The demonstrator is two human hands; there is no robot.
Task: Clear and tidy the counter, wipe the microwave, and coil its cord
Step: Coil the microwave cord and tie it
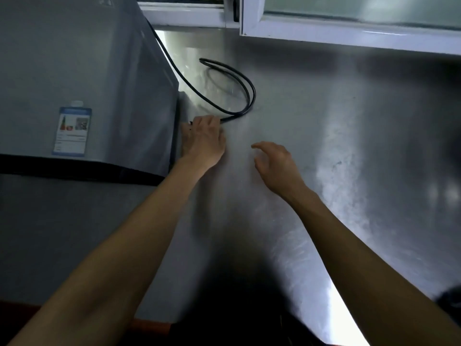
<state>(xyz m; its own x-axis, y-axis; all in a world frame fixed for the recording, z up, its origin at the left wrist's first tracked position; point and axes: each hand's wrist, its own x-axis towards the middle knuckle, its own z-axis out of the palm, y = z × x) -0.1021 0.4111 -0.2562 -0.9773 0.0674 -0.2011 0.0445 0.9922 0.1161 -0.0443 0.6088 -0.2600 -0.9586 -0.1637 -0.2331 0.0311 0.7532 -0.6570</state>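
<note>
The grey microwave fills the left, seen from above, with a blue and white label on its top. Its black cord runs down from behind the microwave and loops in a double curve on the steel counter. My left hand lies beside the microwave's right side, fingers curled round the cord's near end; the plug is hidden under the fingers. To the right, my right hand hovers over the counter with fingers loosely bent, holding nothing, apart from the cord.
A white window frame with frosted glass runs along the back of the counter. A dark object shows at the lower right edge. The counter's front edge lies near my body at the bottom.
</note>
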